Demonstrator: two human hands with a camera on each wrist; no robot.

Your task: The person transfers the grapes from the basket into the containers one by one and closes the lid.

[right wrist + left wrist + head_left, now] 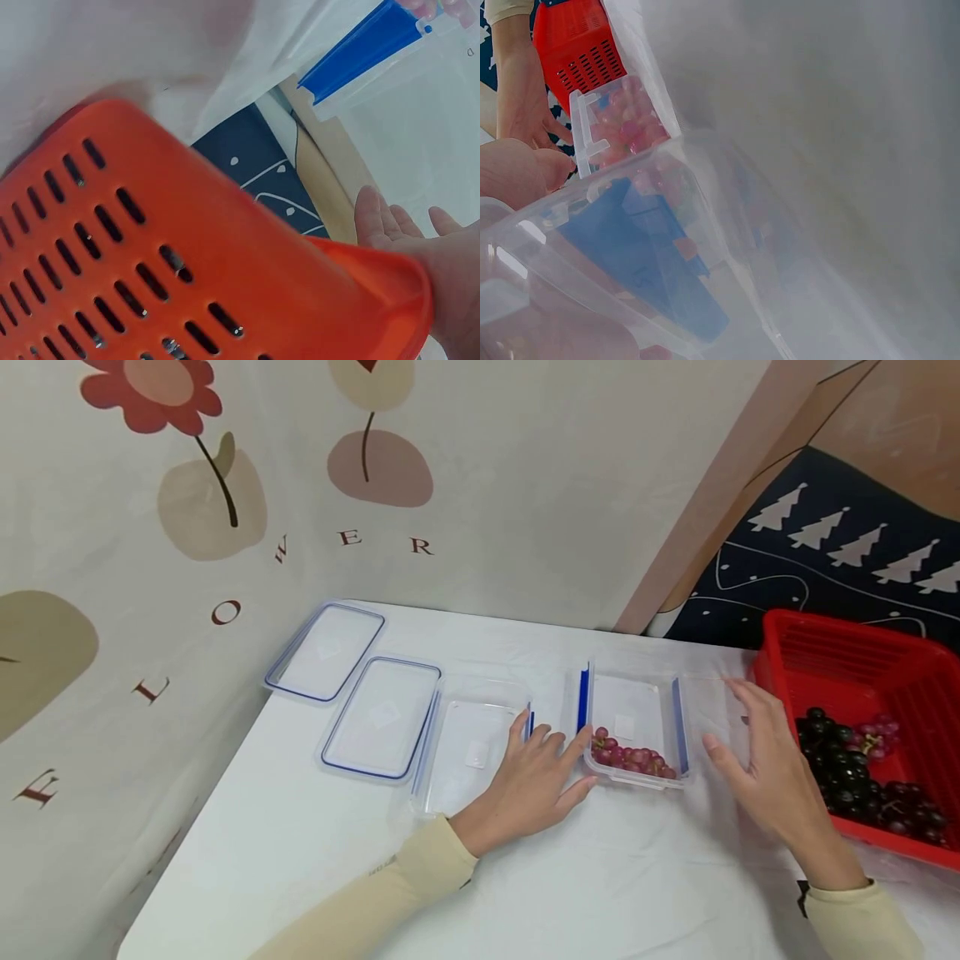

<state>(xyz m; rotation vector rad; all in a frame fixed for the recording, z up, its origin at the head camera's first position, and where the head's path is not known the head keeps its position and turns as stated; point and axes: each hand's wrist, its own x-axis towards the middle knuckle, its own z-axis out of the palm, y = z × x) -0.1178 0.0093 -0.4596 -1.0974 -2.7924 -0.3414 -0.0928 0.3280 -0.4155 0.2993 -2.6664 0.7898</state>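
A clear plastic food container (626,710) with blue-edged side flaps stands at the middle right of the table. A bunch of red grapes (633,760) lies along its near end. My left hand (532,781) spreads its fingers between this container and a second clear container (468,752), which has nothing in it. Its index fingertip is at the second container's right edge, and its outstretched thumb lies by the grape container's near left corner. To the right of the grapes, my right hand (776,768) hovers with parted fingers, close to the red basket (225,247).
In the basket are black grapes (832,768) and a small red bunch (873,735). Two clear lids with blue seals, a nearer lid (382,718) and a farther lid (326,652), lie on the left of the white table (247,843). A printed curtain (525,527) hangs behind.
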